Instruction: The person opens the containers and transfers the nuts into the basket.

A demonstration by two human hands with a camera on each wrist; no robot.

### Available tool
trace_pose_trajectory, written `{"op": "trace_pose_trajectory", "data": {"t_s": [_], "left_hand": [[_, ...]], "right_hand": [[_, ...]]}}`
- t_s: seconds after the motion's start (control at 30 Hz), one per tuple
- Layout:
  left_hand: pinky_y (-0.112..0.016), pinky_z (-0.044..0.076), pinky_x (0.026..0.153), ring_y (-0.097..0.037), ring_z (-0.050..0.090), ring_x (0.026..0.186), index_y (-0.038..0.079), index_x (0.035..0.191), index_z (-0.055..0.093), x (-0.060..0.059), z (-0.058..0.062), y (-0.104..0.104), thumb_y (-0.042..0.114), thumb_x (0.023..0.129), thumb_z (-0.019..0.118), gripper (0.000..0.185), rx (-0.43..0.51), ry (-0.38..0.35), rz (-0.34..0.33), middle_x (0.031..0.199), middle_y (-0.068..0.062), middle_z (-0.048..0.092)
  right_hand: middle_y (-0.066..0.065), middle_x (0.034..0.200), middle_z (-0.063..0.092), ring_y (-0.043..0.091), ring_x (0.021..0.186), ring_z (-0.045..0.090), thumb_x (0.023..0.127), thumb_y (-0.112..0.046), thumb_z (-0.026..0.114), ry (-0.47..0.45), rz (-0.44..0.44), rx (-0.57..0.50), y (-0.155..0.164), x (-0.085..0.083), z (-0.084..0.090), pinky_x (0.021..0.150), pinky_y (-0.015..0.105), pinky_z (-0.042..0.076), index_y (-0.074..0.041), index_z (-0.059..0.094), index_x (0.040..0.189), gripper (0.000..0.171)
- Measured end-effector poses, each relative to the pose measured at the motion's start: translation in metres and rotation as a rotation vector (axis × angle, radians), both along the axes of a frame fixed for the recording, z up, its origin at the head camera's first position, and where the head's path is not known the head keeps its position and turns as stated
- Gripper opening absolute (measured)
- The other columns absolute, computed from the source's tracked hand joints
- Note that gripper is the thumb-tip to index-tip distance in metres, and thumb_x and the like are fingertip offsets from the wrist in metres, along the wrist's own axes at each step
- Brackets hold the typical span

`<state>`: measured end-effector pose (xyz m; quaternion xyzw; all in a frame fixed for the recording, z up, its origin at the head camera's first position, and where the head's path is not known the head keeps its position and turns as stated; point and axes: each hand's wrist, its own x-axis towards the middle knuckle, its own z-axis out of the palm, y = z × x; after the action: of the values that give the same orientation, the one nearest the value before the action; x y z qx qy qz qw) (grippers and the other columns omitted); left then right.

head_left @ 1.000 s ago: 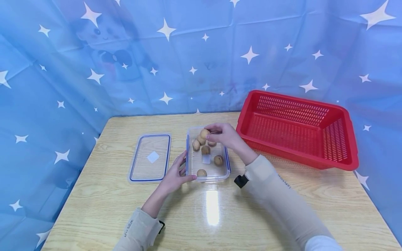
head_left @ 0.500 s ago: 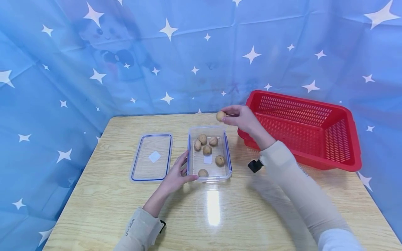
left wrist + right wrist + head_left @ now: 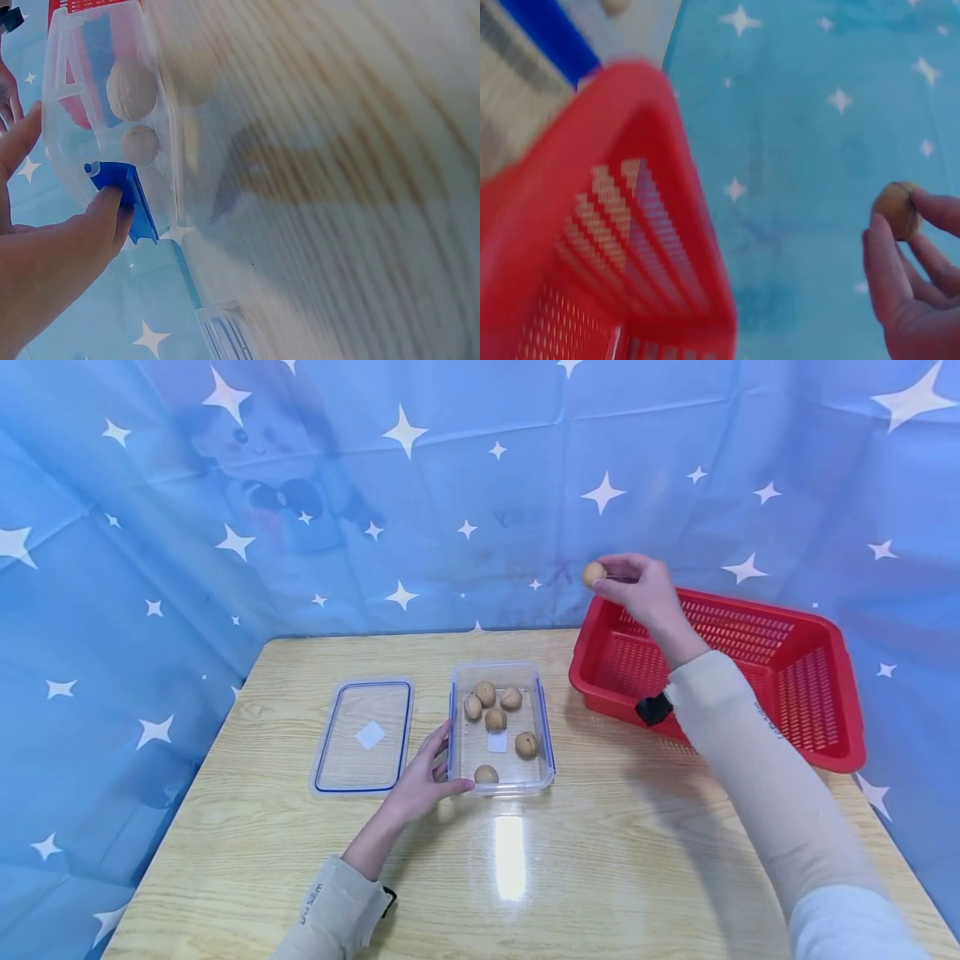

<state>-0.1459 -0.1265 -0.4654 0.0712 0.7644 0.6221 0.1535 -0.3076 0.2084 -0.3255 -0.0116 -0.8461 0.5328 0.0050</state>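
Observation:
My right hand [image 3: 647,592] pinches a walnut [image 3: 594,574] between thumb and fingertips, above the far left edge of the red plastic basket [image 3: 846,702]. In the right wrist view the walnut [image 3: 894,211] shows at the fingertips, beside the basket's wall [image 3: 660,225]. A clear plastic box [image 3: 457,760] stands uncovered on the table with several walnuts [image 3: 496,719] inside. My left hand [image 3: 420,783] holds its near left corner, thumb at the front and fingers along the side. In the left wrist view fingers touch a blue latch [image 3: 127,196] on the box.
Left of the box lies its clear lid [image 3: 362,735] with a blue seal, flat on the wooden table [image 3: 247,827]. A blue curtain with white stars [image 3: 420,510] hangs behind the table. My right forearm crosses the basket's front rim.
My right hand has lifted the walnut out of the box and carried it up and rightward to the basket. The left hand has stayed at the box's corner.

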Motion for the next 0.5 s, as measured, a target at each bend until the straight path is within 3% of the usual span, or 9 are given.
{"op": "trace_pose_trajectory", "data": {"t_s": [0.17,0.3,0.4,0.5], "left_hand": [[-0.047,0.033,0.122,-0.045,0.025,0.149,0.006,0.160,0.011,-0.001,-0.001,-0.001,0.000,0.082,0.076,0.102,0.004,0.003,0.005,0.163,-0.026,0.019],[-0.046,0.032,0.122,-0.044,0.024,0.150,0.007,0.160,0.011,0.000,-0.002,-0.001,0.001,0.082,0.077,0.103,-0.001,-0.007,-0.001,0.164,-0.025,0.017],[-0.046,0.031,0.123,-0.044,0.023,0.150,0.007,0.160,0.011,0.000,-0.002,-0.001,0.001,0.082,0.077,0.103,-0.006,-0.008,-0.007,0.164,-0.025,0.016],[-0.046,0.031,0.123,-0.042,0.022,0.151,0.008,0.161,0.011,0.000,-0.001,-0.002,0.001,0.082,0.078,0.104,-0.011,-0.007,-0.004,0.165,-0.023,0.016]], "right_hand": [[0.003,0.141,0.059,0.012,0.120,0.056,0.094,-0.034,0.067,0.068,-0.045,-0.053,0.022,-0.017,-0.006,0.105,0.027,0.052,-0.021,0.055,0.143,0.051],[0.003,0.137,0.060,0.008,0.116,0.057,0.095,-0.032,0.066,0.135,-0.050,-0.065,0.043,-0.024,-0.015,0.099,0.016,0.054,-0.020,0.056,0.142,0.050],[0.001,0.134,0.062,0.007,0.115,0.057,0.095,-0.031,0.066,0.178,-0.056,-0.051,0.059,-0.029,-0.022,0.093,0.008,0.053,-0.019,0.056,0.142,0.049],[-0.002,0.133,0.062,0.008,0.120,0.056,0.096,-0.031,0.066,0.204,-0.067,-0.017,0.072,-0.032,-0.029,0.095,0.009,0.052,-0.020,0.057,0.141,0.048]]}}
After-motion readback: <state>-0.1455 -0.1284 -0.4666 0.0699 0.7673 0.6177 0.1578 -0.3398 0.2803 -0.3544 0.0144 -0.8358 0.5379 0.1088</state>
